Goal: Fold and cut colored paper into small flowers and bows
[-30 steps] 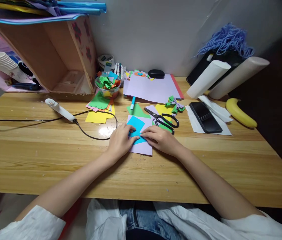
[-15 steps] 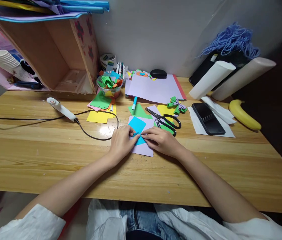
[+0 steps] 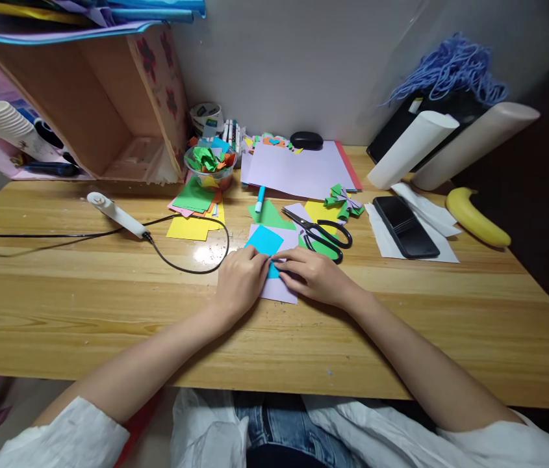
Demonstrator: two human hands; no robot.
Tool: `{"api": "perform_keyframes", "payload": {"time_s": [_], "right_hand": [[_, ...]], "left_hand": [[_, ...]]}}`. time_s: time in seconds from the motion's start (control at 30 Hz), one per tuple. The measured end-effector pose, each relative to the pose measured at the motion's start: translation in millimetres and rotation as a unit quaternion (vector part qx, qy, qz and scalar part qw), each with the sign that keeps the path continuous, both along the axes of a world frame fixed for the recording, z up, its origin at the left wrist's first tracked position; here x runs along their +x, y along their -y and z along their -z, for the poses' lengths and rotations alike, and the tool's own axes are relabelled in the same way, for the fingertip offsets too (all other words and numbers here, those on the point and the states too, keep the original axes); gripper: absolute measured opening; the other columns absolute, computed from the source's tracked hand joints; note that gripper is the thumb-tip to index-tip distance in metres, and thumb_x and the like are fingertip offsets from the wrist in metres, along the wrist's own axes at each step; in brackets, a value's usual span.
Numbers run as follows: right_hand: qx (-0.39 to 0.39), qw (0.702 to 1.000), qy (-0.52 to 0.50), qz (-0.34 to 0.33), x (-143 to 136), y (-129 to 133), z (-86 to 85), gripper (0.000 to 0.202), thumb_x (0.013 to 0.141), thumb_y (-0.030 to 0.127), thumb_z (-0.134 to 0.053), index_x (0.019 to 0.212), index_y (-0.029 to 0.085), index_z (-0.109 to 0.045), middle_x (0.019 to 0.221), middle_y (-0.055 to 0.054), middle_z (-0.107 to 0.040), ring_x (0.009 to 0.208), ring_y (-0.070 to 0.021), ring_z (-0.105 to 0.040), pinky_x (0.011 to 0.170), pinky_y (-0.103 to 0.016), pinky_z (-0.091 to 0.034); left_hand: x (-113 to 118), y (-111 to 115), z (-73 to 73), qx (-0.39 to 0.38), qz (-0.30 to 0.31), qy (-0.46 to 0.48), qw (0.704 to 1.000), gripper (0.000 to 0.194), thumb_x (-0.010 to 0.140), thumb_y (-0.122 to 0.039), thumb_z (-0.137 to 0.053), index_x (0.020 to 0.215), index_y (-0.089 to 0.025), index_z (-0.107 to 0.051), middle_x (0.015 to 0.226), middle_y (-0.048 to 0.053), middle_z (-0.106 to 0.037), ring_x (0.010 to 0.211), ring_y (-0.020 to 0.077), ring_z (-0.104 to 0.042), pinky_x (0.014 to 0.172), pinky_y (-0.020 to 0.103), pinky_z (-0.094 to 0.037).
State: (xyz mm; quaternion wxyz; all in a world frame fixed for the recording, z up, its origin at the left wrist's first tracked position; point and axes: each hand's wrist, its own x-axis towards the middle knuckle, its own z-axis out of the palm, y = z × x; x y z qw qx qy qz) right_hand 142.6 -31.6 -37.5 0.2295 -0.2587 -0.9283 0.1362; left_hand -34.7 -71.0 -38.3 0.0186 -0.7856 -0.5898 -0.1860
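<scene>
A blue paper (image 3: 264, 240) lies turned at an angle over a lilac sheet (image 3: 279, 292) on the wooden table. My left hand (image 3: 243, 276) covers the blue paper's left side, its thumb and fingers closed on it near the middle. From the right, my right hand (image 3: 314, 275) meets it, fingertips pinched on the same paper. The fingertips of both hands almost touch. Black-handled scissors (image 3: 320, 235) rest just beyond my right hand, over green and yellow paper. A blue marker (image 3: 259, 199) lies behind on a green piece (image 3: 268, 216).
A bowl of paper scraps (image 3: 210, 167), a corded white device (image 3: 117, 214) and stacked coloured papers (image 3: 188, 227) are at the left. A folded green-and-lilac paper piece (image 3: 344, 202), a phone (image 3: 405, 227) and a banana (image 3: 477, 218) are at the right.
My left thumb has drawn in against its fingers, and the left hand now covers more of the blue paper. My right hand is nearly unchanged. The view has shifted slightly.
</scene>
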Motion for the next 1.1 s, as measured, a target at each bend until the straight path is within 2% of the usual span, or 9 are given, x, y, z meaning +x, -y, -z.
{"api": "perform_keyframes", "payload": {"time_s": [0.1, 0.23, 0.57, 0.8, 0.9, 1.1], "right_hand": [[-0.002, 1.000, 0.004, -0.001, -0.7, 0.7, -0.8, 0.019, 0.083, 0.016, -0.048, 0.094, 0.015, -0.064, 0.102, -0.010, -0.065, 0.092, -0.0209, -0.057, 0.078, -0.036, -0.050], [-0.001, 1.000, -0.003, 0.002, -2.1, 1.5, -1.8, 0.020, 0.084, 0.016, -0.047, 0.093, 0.015, -0.065, 0.099, -0.011, -0.066, 0.090, -0.0208, -0.058, 0.078, -0.037, -0.051], [0.028, 0.999, -0.011, 0.012, -4.5, 2.0, 0.1, 0.020, 0.084, 0.015, -0.045, 0.089, 0.012, -0.065, 0.097, -0.013, -0.066, 0.087, -0.0210, -0.058, 0.078, -0.037, -0.052], [0.041, 0.999, 0.001, 0.015, -6.0, 2.6, -2.3, 0.019, 0.085, 0.015, -0.045, 0.087, 0.013, -0.064, 0.092, -0.012, -0.068, 0.084, -0.0204, -0.059, 0.075, -0.037, -0.052], [0.036, 0.999, -0.001, 0.018, -5.8, 2.2, -1.8, 0.019, 0.085, 0.015, -0.046, 0.088, 0.013, -0.064, 0.093, -0.011, -0.068, 0.084, -0.0201, -0.059, 0.076, -0.037, -0.052], [0.013, 1.000, -0.011, 0.013, -4.0, 0.3, 0.7, 0.019, 0.085, 0.015, -0.046, 0.094, 0.011, -0.063, 0.093, -0.011, -0.068, 0.086, -0.0199, -0.058, 0.079, -0.035, -0.050]], "left_hand": [[-1.4, -2.8, 3.1, 0.001, -0.007, 0.026, 1.000, 0.027, 0.088, -0.029, -0.042, 0.083, -0.019, -0.067, 0.075, 0.005, -0.061, 0.068, 0.0151, -0.055, 0.061, 0.028, -0.035], [-1.6, -5.5, 4.5, 0.013, 0.015, 0.022, 1.000, 0.026, 0.087, -0.026, -0.043, 0.082, -0.018, -0.067, 0.075, 0.006, -0.061, 0.070, 0.0155, -0.053, 0.063, 0.028, -0.036], [-1.8, -3.0, -1.7, 0.038, 0.066, -0.090, 0.993, 0.022, 0.086, -0.018, -0.042, 0.088, -0.018, -0.064, 0.079, 0.007, -0.060, 0.077, 0.0207, -0.050, 0.063, 0.033, -0.031], [0.2, 2.7, -5.4, 0.007, 0.057, -0.094, 0.994, 0.021, 0.086, -0.019, -0.042, 0.092, -0.019, -0.062, 0.087, 0.008, -0.059, 0.080, 0.0218, -0.048, 0.065, 0.034, -0.032], [0.9, 7.0, -8.1, -0.015, 0.050, -0.109, 0.993, 0.022, 0.087, -0.019, -0.042, 0.099, -0.019, -0.060, 0.093, 0.008, -0.059, 0.081, 0.0225, -0.048, 0.066, 0.035, -0.032], [3.1, 8.1, -14.4, -0.036, 0.081, -0.165, 0.982, 0.024, 0.086, -0.015, -0.043, 0.105, -0.014, -0.057, 0.091, 0.008, -0.059, 0.082, 0.0237, -0.047, 0.066, 0.035, -0.032]]}}
